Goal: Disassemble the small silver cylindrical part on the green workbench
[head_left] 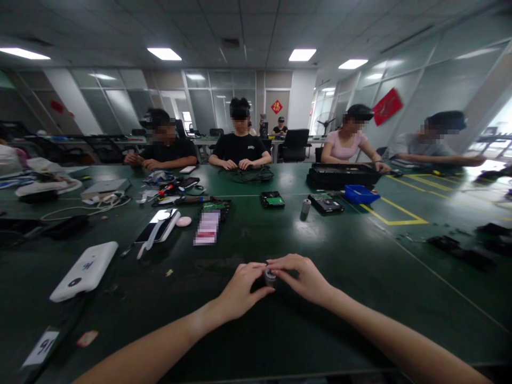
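Low over the green table (344,256), directly in front of me, stands a small grey metal cylinder (270,277), roughly upright. My left hand (241,285) pinches it from the left, thumb on the near side and fingers reaching round the far side. From the right, my right hand (304,274) has its thumb and fingertips closed at the cylinder's top, beside the left fingers. What those fingertips grip there is partly hidden. A similar silver cylinder (306,206) stands farther off, beside a hard drive (326,203).
Another hard drive (272,199) lies mid-table. To the left are a phone (207,228), a white power bank (84,271), cables and tools. A blue tray (361,194) and a black case (344,175) sit at the far right. Several people work across the table.
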The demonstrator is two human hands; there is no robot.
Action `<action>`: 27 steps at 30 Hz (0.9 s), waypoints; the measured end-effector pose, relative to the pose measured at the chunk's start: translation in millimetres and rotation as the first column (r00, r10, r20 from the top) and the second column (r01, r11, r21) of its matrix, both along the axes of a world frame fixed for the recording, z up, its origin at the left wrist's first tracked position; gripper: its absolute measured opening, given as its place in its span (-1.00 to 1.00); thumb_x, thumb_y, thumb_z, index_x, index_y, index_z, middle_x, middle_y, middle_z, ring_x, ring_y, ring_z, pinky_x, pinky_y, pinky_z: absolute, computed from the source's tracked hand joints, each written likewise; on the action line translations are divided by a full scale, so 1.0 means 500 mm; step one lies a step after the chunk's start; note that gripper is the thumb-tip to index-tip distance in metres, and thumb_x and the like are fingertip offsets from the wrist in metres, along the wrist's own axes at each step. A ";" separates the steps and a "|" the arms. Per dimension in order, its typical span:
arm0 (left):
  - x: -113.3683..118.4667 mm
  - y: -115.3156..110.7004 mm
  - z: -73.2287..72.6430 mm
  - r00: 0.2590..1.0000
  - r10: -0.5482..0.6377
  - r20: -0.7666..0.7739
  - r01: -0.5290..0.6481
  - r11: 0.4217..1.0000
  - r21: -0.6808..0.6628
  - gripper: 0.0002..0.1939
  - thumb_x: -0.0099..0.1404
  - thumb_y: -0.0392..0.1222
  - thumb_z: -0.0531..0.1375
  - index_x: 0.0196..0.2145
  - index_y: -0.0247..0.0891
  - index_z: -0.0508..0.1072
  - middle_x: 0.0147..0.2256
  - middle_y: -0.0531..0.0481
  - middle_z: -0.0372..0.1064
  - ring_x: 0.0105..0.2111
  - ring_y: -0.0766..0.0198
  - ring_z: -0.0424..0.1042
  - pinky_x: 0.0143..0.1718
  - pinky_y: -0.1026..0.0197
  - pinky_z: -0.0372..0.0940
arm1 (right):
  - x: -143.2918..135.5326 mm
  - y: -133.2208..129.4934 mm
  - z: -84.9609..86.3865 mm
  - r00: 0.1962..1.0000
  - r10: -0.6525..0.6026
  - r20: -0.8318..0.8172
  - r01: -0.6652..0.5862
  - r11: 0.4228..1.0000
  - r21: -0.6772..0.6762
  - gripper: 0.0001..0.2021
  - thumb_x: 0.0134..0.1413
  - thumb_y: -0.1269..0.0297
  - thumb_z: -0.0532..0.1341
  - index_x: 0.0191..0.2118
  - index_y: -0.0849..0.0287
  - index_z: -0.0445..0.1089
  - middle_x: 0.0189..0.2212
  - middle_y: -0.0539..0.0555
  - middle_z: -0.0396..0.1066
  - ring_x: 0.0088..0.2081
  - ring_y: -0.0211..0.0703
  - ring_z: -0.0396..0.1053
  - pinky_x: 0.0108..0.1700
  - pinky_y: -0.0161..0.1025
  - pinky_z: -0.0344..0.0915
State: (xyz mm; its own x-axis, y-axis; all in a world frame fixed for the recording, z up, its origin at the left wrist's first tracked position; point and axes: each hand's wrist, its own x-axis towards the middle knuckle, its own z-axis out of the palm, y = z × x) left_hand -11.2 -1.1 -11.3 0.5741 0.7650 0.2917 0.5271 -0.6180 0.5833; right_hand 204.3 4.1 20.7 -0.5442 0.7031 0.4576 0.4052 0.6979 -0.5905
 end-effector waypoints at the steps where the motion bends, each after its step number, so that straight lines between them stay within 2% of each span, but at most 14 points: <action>1: 0.000 -0.001 0.001 1.000 0.003 0.000 -0.003 1.000 -0.002 -0.66 0.26 -0.09 0.24 -0.02 -0.18 0.42 0.03 -0.09 0.38 0.03 0.09 0.32 0.04 0.06 0.19 | 0.001 -0.002 0.001 1.000 -0.002 -0.029 0.001 1.000 -0.029 -0.77 0.20 0.31 0.18 -0.04 0.04 0.46 -0.08 0.06 0.50 -0.04 -0.12 0.44 0.04 -0.11 0.32; 4: 0.001 -0.002 0.003 1.000 0.009 0.003 -0.009 1.000 0.000 -0.65 0.25 -0.12 0.25 -0.01 -0.17 0.41 0.01 -0.07 0.39 0.02 0.09 0.33 0.04 0.05 0.19 | -0.001 -0.007 0.004 0.990 0.017 -0.139 -0.038 0.987 -0.153 -0.67 0.25 0.25 0.12 0.12 0.03 0.31 0.02 0.09 0.43 0.04 -0.11 0.38 0.12 -0.03 0.27; 6: 0.001 -0.002 0.003 1.000 0.002 0.004 -0.002 1.000 0.003 -0.63 0.25 -0.13 0.26 0.01 -0.15 0.39 0.01 -0.06 0.39 0.03 0.09 0.32 0.05 0.04 0.18 | -0.002 -0.008 0.004 0.981 0.021 -0.194 -0.068 0.969 -0.237 -0.65 0.28 0.20 0.08 0.15 0.05 0.27 0.04 0.10 0.41 0.04 -0.11 0.38 0.11 -0.04 0.29; 7: 0.001 -0.003 0.004 1.000 0.000 0.002 0.000 1.000 0.002 -0.62 0.25 -0.13 0.26 0.02 -0.15 0.39 0.02 -0.06 0.39 0.03 0.09 0.32 0.05 0.04 0.18 | -0.002 -0.008 0.003 0.977 0.000 -0.211 -0.057 0.963 -0.265 -0.66 0.28 0.18 0.07 0.12 0.07 0.30 -0.01 0.11 0.44 -0.01 -0.12 0.42 0.06 -0.07 0.32; 9: 0.000 -0.003 0.004 1.000 0.005 -0.008 -0.005 1.000 -0.001 -0.62 0.25 -0.11 0.25 0.03 -0.14 0.39 0.03 -0.07 0.38 0.05 0.08 0.31 0.06 0.04 0.18 | 0.000 -0.003 -0.001 0.963 -0.100 -0.249 0.019 0.951 -0.307 -0.69 0.28 0.13 0.06 -0.01 0.15 0.38 -0.21 0.10 0.51 -0.25 -0.17 0.50 -0.13 -0.17 0.42; 11: -0.001 -0.004 0.004 1.000 0.020 -0.019 -0.020 1.000 -0.004 -0.63 0.26 -0.09 0.24 0.02 -0.15 0.40 0.04 -0.08 0.37 0.04 0.08 0.31 0.06 0.03 0.18 | 0.004 0.004 -0.005 0.932 -0.205 -0.298 0.097 0.936 -0.338 -0.69 0.27 0.09 0.05 -0.13 0.20 0.39 -0.44 0.03 0.47 -0.51 -0.26 0.43 -0.35 -0.26 0.40; 12: -0.001 -0.004 0.005 0.999 0.025 -0.023 -0.025 1.000 -0.005 -0.63 0.26 -0.08 0.24 0.01 -0.16 0.41 0.04 -0.09 0.37 0.04 0.08 0.31 0.06 0.03 0.18 | 0.006 0.007 -0.006 0.916 -0.241 -0.321 0.125 0.931 -0.343 -0.69 0.27 0.08 0.05 -0.15 0.21 0.38 -0.52 -0.01 0.43 -0.56 -0.28 0.39 -0.41 -0.29 0.37; 13: -0.001 -0.004 0.005 0.999 0.026 -0.025 -0.026 1.000 -0.005 -0.63 0.26 -0.07 0.24 0.01 -0.16 0.41 0.04 -0.09 0.37 0.04 0.08 0.31 0.06 0.03 0.18 | 0.007 0.010 -0.006 0.905 -0.262 -0.335 0.146 0.931 -0.335 -0.70 0.26 0.08 0.06 -0.15 0.21 0.36 -0.55 -0.03 0.41 -0.56 -0.27 0.39 -0.40 -0.28 0.37; 15: -0.001 -0.004 0.006 0.999 0.019 -0.027 -0.020 1.000 -0.007 -0.63 0.26 -0.08 0.24 0.01 -0.16 0.41 0.04 -0.09 0.37 0.04 0.08 0.32 0.06 0.03 0.18 | 0.007 0.010 -0.003 0.914 -0.244 -0.325 0.149 0.946 -0.289 -0.73 0.24 0.13 0.10 -0.10 0.21 0.34 -0.52 -0.01 0.44 -0.42 -0.21 0.46 -0.25 -0.23 0.38; 17: -0.002 -0.003 0.006 1.000 0.011 -0.025 -0.011 1.000 -0.008 -0.64 0.27 -0.09 0.24 0.01 -0.15 0.41 0.03 -0.08 0.37 0.04 0.09 0.32 0.05 0.04 0.19 | 0.002 0.005 0.001 0.946 -0.175 -0.274 0.110 0.966 -0.236 -0.72 0.19 0.19 0.18 -0.03 0.18 0.32 -0.39 0.03 0.51 -0.25 -0.15 0.49 -0.08 -0.16 0.35; 19: -0.002 -0.002 0.004 1.000 0.008 -0.016 -0.008 1.000 -0.003 -0.65 0.26 -0.11 0.24 0.01 -0.15 0.41 0.03 -0.08 0.38 0.04 0.09 0.32 0.05 0.04 0.19 | -0.006 -0.003 0.005 0.973 -0.103 -0.208 0.066 0.982 -0.176 -0.69 0.11 0.25 0.25 -0.01 0.14 0.34 -0.29 0.05 0.53 -0.16 -0.12 0.48 0.00 -0.10 0.32; 24: -0.002 -0.002 -0.003 1.000 0.016 0.009 -0.016 0.999 0.029 -0.63 0.23 -0.11 0.28 -0.01 -0.18 0.42 0.01 -0.09 0.40 0.03 0.08 0.33 0.06 0.03 0.19 | -0.016 -0.013 0.009 0.991 -0.079 -0.107 0.077 0.997 -0.021 -0.91 0.07 0.35 0.27 -0.25 0.14 0.46 -0.25 0.07 0.53 -0.20 -0.12 0.47 -0.03 -0.08 0.31; 27: -0.002 -0.003 -0.002 1.000 0.005 0.013 -0.006 0.999 0.043 -0.62 0.23 -0.10 0.27 0.01 -0.17 0.41 0.02 -0.09 0.39 0.04 0.07 0.33 0.06 0.03 0.19 | -0.016 -0.012 0.007 0.994 -0.060 -0.094 0.062 0.998 0.028 -0.89 0.09 0.39 0.25 -0.22 0.13 0.43 -0.23 0.07 0.51 -0.17 -0.12 0.44 -0.05 -0.09 0.31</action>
